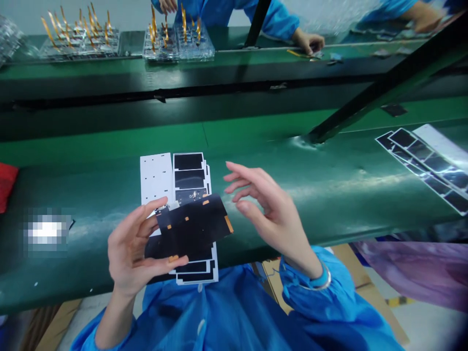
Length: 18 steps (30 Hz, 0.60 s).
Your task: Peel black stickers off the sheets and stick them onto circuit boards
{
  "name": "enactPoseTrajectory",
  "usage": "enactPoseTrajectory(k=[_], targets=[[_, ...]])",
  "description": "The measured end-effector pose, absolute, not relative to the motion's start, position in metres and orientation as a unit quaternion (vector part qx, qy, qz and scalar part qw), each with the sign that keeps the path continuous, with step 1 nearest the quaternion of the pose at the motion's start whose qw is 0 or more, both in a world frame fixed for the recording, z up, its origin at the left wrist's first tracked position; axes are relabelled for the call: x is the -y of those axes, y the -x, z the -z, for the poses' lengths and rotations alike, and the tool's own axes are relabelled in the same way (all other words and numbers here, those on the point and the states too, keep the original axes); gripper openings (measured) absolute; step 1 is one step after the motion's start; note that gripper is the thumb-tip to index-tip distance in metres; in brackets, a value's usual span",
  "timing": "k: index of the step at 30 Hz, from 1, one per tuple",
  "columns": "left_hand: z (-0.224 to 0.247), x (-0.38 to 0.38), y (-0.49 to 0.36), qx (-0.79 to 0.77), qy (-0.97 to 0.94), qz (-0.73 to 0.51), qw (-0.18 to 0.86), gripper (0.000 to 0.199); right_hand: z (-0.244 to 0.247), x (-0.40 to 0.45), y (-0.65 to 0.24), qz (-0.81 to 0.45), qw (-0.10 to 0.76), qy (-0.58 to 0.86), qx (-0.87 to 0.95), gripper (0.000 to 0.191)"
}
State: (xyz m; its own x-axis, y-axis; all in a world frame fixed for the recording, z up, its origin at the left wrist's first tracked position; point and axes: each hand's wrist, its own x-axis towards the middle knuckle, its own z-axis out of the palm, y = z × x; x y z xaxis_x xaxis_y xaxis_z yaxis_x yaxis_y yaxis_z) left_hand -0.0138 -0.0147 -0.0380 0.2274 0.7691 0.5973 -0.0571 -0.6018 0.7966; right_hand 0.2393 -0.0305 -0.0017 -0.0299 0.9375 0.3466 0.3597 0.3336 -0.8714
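Observation:
A flat black sheet with small orange-gold patches point(197, 222) is gripped along its left side by my left hand point(133, 248), thumb at the lower edge and fingers at the upper left. Just right of the sheet, my right hand point(268, 209) hangs in the air, its fingers apart and holding nothing. Beneath the held sheet lies a stack of white-edged sheets with black rectangles point(189, 179). Beside that stack is a white sheet with small dark holes point(156, 175); its lower part is hidden by my left hand and the black sheet.
More black-panelled sheets point(431, 165) lie at the right on the green table point(340, 185). A dark slanted post point(351, 107) rises behind. Clear trays with orange strips point(179, 44) stand across the bench, near another person's hand point(309, 43). Something red point(6, 185) is at the left edge.

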Motion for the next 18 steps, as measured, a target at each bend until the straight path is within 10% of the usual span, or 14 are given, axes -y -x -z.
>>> enactPoseTrajectory(k=[11,15,18], targets=[[0.036,0.018,0.02,-0.261,-0.715,-0.536,0.364,0.094,0.014,0.033,-0.221,-0.451,0.507,0.428,0.597,0.069],[0.04,-0.031,-0.016,-0.303,-0.736,-0.459,0.394,0.079,0.034,0.03,-0.239,-0.353,0.57,0.502,0.546,0.057],[0.049,-0.105,-0.051,-0.355,-0.736,-0.403,0.412,0.11,0.058,0.029,-0.25,-0.254,0.581,0.574,0.518,0.053]])
